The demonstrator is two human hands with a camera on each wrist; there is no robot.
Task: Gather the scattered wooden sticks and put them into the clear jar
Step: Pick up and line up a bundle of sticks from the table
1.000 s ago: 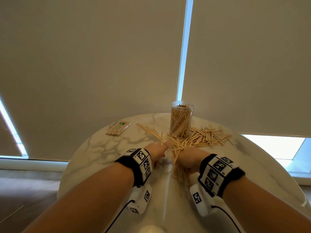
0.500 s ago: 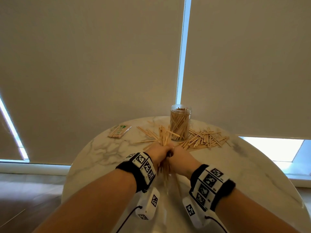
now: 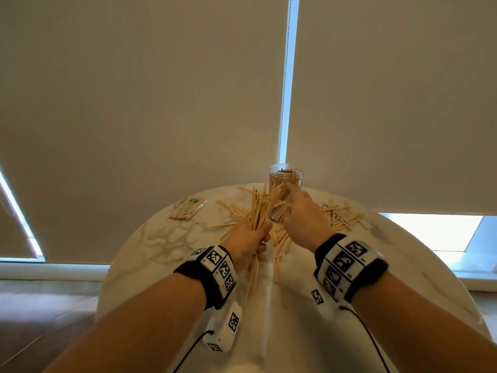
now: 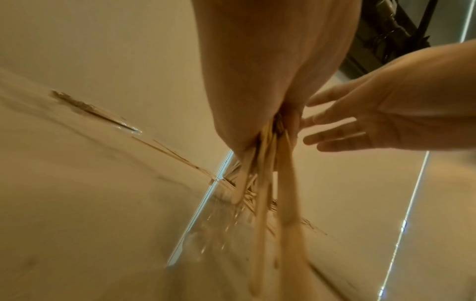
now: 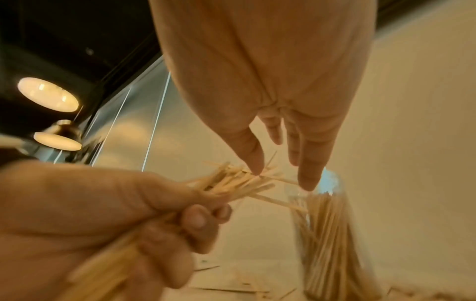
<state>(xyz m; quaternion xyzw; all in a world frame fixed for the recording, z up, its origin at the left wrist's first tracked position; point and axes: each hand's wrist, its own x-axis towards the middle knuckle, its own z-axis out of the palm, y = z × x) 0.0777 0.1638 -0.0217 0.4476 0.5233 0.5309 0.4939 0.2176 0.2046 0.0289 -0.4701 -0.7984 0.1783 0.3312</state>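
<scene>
Sticks [image 3: 258,219], a fistful, are clenched in the left hand [image 3: 248,239] above the marble table [image 3: 161,238]. Right hand [image 3: 301,214], fingers straight and holding nothing, reaches beside the clear jar [image 3: 286,176]. More loose sticks [image 3: 340,215] lie just right of it.

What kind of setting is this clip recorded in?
Probably a home or office sitting corner by windows: a round marble table, drawn roller blinds behind it, wood flooring.

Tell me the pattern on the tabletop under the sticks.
White marble with grey veining on the tabletop; the head view shows it best.
</scene>
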